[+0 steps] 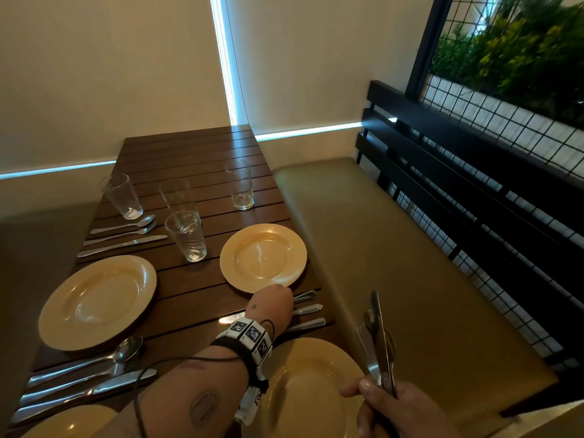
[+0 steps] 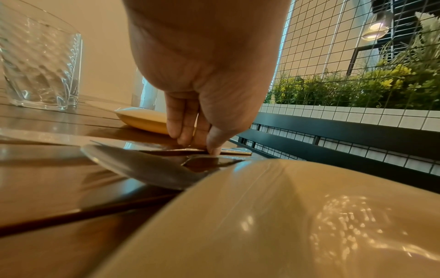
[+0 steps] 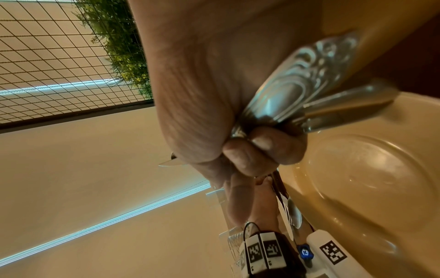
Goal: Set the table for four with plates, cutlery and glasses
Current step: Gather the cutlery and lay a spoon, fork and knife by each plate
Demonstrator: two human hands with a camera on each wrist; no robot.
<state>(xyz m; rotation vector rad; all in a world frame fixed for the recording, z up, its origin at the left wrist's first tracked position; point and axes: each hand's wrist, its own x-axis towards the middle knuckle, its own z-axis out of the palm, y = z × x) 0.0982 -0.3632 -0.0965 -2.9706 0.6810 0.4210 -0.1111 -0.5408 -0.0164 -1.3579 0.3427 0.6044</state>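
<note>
Several yellow plates lie on the wooden slat table: one far right, one left, one near right, one at the bottom left. Several clear glasses stand further back. Cutlery sets lie at the far left and near left. A third set lies between the two right plates. My left hand reaches down onto it, thumb and fingertips pinching one flat piece beside a spoon. My right hand grips a cutlery bundle upright over the bench.
An olive bench cushion runs along the table's right side, backed by black slats. Behind them is a wire grid with plants. A cream wall closes the far end.
</note>
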